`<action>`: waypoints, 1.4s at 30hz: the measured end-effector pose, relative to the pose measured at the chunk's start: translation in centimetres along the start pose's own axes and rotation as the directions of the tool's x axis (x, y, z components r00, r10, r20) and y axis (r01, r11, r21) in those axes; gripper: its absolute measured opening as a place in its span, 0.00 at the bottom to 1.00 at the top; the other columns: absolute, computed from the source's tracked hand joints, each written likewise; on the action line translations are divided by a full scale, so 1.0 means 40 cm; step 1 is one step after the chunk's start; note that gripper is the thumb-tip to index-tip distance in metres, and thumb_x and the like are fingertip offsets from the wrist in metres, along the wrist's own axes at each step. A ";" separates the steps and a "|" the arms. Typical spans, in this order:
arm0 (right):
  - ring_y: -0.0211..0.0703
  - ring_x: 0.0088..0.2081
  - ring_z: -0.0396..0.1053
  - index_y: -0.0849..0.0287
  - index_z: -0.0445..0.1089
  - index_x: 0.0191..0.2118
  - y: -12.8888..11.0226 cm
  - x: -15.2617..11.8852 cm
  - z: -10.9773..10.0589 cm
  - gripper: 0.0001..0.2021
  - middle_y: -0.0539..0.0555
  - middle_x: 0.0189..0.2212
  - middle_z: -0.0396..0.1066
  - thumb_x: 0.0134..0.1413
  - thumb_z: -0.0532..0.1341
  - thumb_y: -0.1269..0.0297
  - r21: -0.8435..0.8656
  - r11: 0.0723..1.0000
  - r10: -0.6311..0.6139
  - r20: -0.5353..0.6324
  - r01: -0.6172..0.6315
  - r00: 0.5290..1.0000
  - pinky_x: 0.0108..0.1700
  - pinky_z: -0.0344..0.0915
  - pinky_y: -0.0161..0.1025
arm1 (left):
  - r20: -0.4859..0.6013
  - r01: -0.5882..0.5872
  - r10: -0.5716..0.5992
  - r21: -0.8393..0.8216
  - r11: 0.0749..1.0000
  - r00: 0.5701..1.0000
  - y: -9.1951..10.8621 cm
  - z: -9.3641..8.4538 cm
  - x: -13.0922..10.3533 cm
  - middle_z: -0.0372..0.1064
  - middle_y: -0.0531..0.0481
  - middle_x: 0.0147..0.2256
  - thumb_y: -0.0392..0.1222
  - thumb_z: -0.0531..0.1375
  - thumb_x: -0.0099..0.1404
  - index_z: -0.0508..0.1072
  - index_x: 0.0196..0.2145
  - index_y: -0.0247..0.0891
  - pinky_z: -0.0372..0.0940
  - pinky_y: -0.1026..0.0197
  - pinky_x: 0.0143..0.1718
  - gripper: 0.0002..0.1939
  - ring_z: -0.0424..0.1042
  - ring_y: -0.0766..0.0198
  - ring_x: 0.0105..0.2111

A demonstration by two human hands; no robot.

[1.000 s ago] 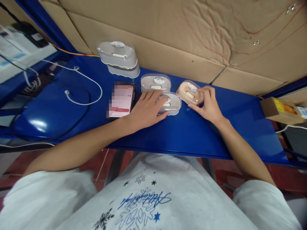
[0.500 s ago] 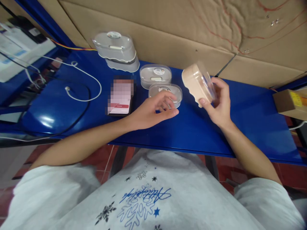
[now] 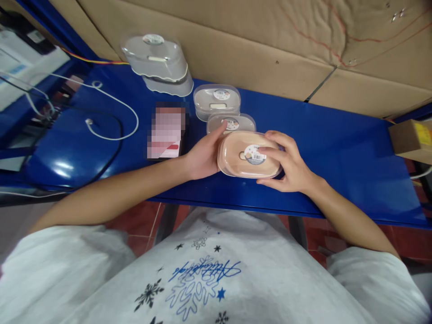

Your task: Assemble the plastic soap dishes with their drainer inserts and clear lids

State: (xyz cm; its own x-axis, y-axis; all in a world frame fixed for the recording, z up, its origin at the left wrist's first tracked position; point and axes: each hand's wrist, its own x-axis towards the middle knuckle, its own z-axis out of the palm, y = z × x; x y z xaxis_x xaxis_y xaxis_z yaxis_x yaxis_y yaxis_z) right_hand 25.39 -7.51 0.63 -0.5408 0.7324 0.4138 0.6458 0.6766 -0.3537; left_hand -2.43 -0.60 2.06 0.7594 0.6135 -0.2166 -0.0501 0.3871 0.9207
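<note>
A peach plastic container (image 3: 232, 164) with a clear lid and a round sticker is held over the front of the blue table, lid facing up toward me. My right hand (image 3: 293, 166) grips its right end, fingers spread over the lid and thumb at the near edge. Against its left end rests my left hand (image 3: 207, 155), thumb up along the side; its other fingers are hidden behind or under the container. Just beyond stand two grey clear-lidded containers, the nearer container (image 3: 248, 121) partly covered and the farther container (image 3: 205, 101) in plain view.
Two stacked grey containers (image 3: 162, 67) stand at the back left. A phone (image 3: 167, 132) with a blurred screen lies left of my left hand. White cable (image 3: 137, 119) loops on the blue table (image 3: 337, 148). Cardboard (image 3: 236, 40) lines the back; a small carton (image 3: 408, 139) sits at right.
My right hand has brought the peach container left and nearer, turning its lid up. My left hand has come to its left end.
</note>
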 end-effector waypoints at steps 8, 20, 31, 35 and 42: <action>0.78 0.76 0.59 0.33 0.52 0.79 -0.008 -0.004 0.010 0.45 0.58 0.75 0.58 0.63 0.59 0.24 0.013 0.998 0.069 -0.032 -0.069 0.997 0.77 0.58 0.79 | -0.029 -0.087 0.087 0.007 0.996 0.996 -0.010 0.012 -0.003 0.75 0.45 0.69 0.71 0.43 0.82 0.73 0.70 0.45 0.74 0.42 0.66 0.39 0.72 0.44 0.71; 0.77 0.78 0.57 0.35 0.53 0.81 -0.014 -0.002 0.004 0.47 0.55 0.77 0.57 0.63 0.56 0.22 0.032 0.992 0.123 -0.002 -0.123 0.992 0.79 0.57 0.77 | 0.067 0.137 -0.122 -0.334 0.932 0.990 -0.002 0.029 -0.021 0.81 0.41 0.62 0.74 0.43 0.81 0.69 0.73 0.46 0.84 0.48 0.42 0.40 0.84 0.42 0.56; 0.70 0.80 0.55 0.37 0.52 0.81 0.036 0.004 -0.020 0.43 0.54 0.78 0.58 0.70 0.44 0.23 0.150 0.964 0.244 -0.154 -0.222 0.958 0.77 0.64 0.72 | 0.197 0.302 -0.260 -0.230 0.925 0.945 -0.024 0.036 -0.031 0.83 0.37 0.57 0.71 0.53 0.80 0.76 0.67 0.43 0.85 0.41 0.43 0.36 0.87 0.43 0.47; 0.69 0.79 0.57 0.42 0.60 0.78 0.127 0.001 -0.038 0.41 0.59 0.77 0.61 0.69 0.55 0.27 0.031 0.951 0.309 -0.179 -0.309 0.934 0.76 0.63 0.71 | 0.245 0.389 -0.339 -0.194 0.901 0.908 -0.032 0.030 -0.030 0.86 0.37 0.50 0.72 0.52 0.79 0.79 0.64 0.41 0.85 0.41 0.42 0.36 0.87 0.44 0.42; 0.73 0.79 0.56 0.50 0.63 0.75 0.269 -0.020 -0.010 0.43 0.66 0.77 0.59 0.64 0.62 0.29 -0.106 0.900 0.415 -0.093 -0.424 0.905 0.79 0.55 0.73 | 0.151 0.405 -0.379 -0.213 0.889 0.913 -0.036 0.021 -0.014 0.87 0.39 0.42 0.69 0.51 0.81 0.83 0.56 0.36 0.85 0.43 0.41 0.36 0.86 0.48 0.39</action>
State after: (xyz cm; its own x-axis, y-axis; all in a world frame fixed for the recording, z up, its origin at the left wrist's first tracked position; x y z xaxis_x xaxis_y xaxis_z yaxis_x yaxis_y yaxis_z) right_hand 32.99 -0.84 -3.17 -0.1711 0.9367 0.3053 0.8670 0.2904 -0.4049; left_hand -2.23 -2.09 1.15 0.8103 0.3092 -0.4979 0.1246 0.7392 0.6618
